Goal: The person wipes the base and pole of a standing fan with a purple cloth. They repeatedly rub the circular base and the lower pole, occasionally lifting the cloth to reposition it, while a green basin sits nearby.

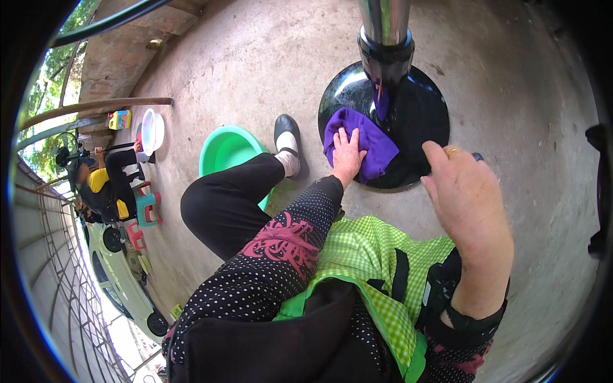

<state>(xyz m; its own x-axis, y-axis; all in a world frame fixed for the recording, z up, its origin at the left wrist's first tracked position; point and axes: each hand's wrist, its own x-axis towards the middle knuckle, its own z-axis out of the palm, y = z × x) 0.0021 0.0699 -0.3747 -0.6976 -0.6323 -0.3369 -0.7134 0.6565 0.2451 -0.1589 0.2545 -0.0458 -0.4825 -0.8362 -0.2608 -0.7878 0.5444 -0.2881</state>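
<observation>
A purple cloth (377,150) lies bunched on a glossy black round base (421,105) on the floor. My left hand (347,153) rests flat on the cloth with its fingers spread, pressing it against the near left part of the base. From the middle of the base rises a shiny metal post (386,22) with a black collar (385,54). My right hand (463,185) is raised in the air, right of the base and apart from it. Its fingers are curled inward, a ring shows on one of them, and nothing shows in its grasp.
A green basin (223,143) stands on the floor, partly behind my left leg. Farther left are a white basin (152,127), plastic stools (147,207), a seated person (102,182) and a pale car (118,274). A low concrete wall (121,60) runs along the far left.
</observation>
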